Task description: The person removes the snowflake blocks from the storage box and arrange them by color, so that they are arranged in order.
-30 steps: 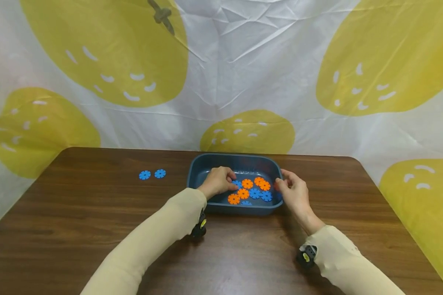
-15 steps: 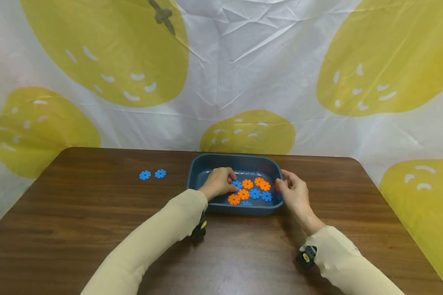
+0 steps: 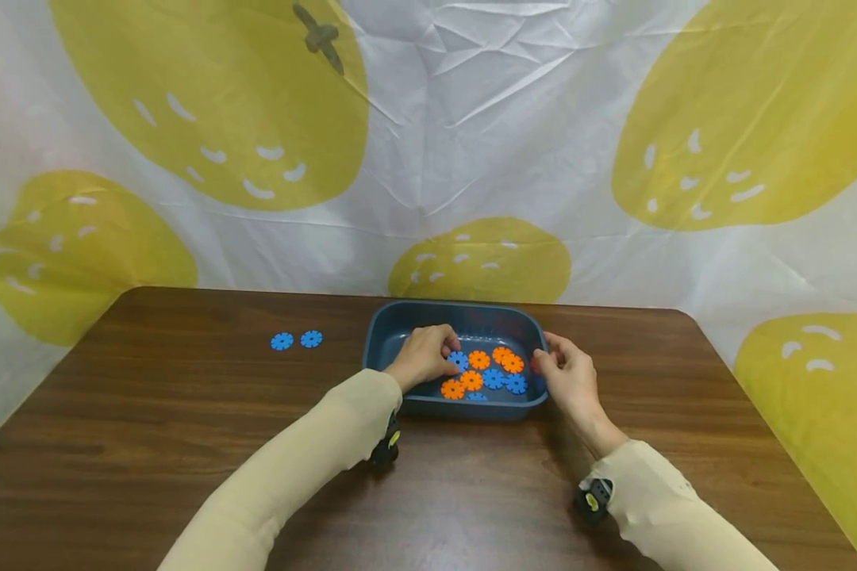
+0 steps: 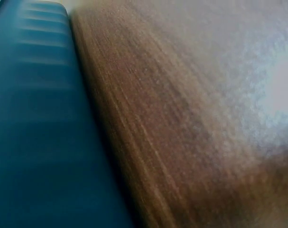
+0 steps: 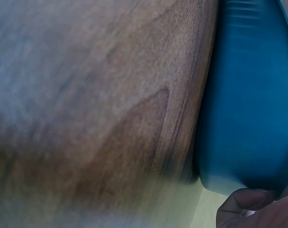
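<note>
A dark blue-grey plastic basin (image 3: 464,411) stands near the table's back edge. Notched orange discs (image 3: 478,360) and blue discs (image 3: 516,384) lie spread over the right part of its floor. Reaching over the basin's front left side, my left hand (image 3: 423,354) has its curled thumb and fingers around the left side of a blue notched disc (image 3: 460,362). My right hand (image 3: 570,376) grips the basin's right end, thumb at the rim. Its curled fingers (image 5: 248,198) show against the basin's outer wall (image 5: 248,104) in the right wrist view. The left wrist view misses the left hand.
Two more blue notched discs (image 3: 296,340) lie side by side on the brown wooden table (image 3: 150,428), left of the basin. A white curtain (image 3: 471,159) with yellow fruit prints hangs behind the table's back edge.
Both hands, the basin and the discs stay in place. The head view has tilted up very slightly.
</note>
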